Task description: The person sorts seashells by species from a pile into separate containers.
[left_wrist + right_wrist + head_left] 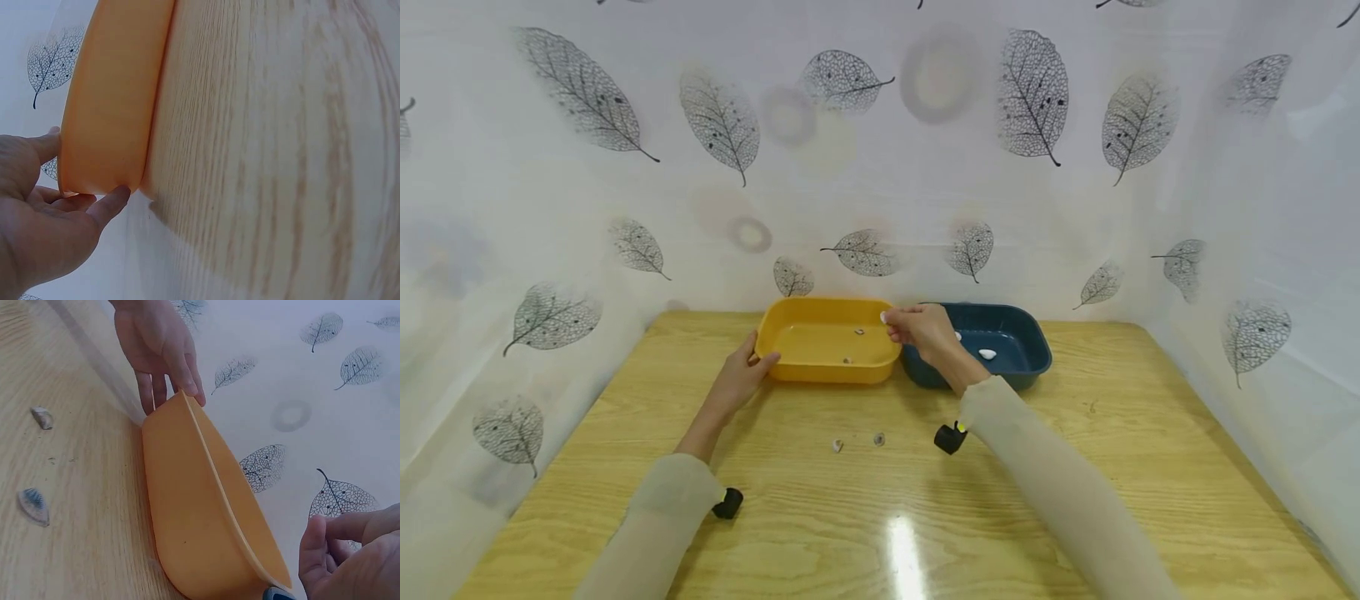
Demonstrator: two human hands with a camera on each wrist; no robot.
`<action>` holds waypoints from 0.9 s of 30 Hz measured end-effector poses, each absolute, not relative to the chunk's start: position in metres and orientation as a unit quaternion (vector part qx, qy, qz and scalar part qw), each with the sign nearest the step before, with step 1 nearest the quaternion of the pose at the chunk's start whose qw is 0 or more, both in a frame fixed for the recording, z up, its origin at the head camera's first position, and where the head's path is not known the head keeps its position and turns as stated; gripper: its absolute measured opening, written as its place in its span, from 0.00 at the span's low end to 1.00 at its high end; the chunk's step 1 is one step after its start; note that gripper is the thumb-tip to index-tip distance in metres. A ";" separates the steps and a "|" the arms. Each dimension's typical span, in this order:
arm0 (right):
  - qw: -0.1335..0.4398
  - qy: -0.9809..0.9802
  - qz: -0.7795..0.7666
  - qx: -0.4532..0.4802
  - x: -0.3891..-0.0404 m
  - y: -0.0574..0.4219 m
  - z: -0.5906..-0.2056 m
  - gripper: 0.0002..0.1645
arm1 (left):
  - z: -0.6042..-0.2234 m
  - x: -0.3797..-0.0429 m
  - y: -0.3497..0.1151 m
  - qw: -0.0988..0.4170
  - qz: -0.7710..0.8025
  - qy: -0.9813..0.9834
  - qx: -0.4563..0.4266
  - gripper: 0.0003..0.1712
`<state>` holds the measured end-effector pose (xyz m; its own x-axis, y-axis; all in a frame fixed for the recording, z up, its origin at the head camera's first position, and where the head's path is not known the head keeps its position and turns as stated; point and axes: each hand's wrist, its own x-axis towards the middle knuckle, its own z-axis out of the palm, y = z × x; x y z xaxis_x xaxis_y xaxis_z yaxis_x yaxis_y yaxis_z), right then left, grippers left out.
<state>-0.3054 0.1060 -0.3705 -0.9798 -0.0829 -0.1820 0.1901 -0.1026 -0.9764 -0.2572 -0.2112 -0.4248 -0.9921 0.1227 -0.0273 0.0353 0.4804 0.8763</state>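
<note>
At its left end, the yellow plastic tub (831, 373) is gripped by my left hand (737, 382). In the left wrist view, the fingers (111, 206) touch its outer wall. My right hand (931, 332) pinches a small white shell (883, 317) above the tub's right end. That shell cannot be made out in the right wrist view, where the right hand (350, 556) has its thumb and fingertips together. Inside the yellow tub lie two small brownish shells, one further back (859, 332) and one near the front wall (847, 360).
A dark blue tub (1037, 346) stands to the right, partly behind my right hand, with white shells (987, 354) in it. On the wooden table (790, 517) before the yellow tub lie two small shells (879, 439). A leaf-patterned cloth (887, 167) hangs behind.
</note>
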 end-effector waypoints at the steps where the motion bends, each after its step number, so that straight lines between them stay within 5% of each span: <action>1: 0.089 0.660 -0.745 0.044 -0.308 0.105 -0.371 0.09 | -0.425 -0.257 -0.211 0.044 0.507 0.860 0.047 0.47; 11: 0.070 0.640 -0.762 0.077 -0.325 0.098 -0.376 0.19 | -0.425 -0.256 -0.212 0.049 0.519 0.852 0.049 0.49; 19: 0.082 0.650 -0.754 0.049 -0.317 0.103 -0.374 0.09 | -0.425 -0.256 -0.212 0.048 0.520 0.851 0.044 0.49; 27: 0.107 0.680 -0.725 0.024 -0.296 0.116 -0.370 0.14 | -0.425 -0.257 -0.211 0.048 0.518 0.853 0.043 0.49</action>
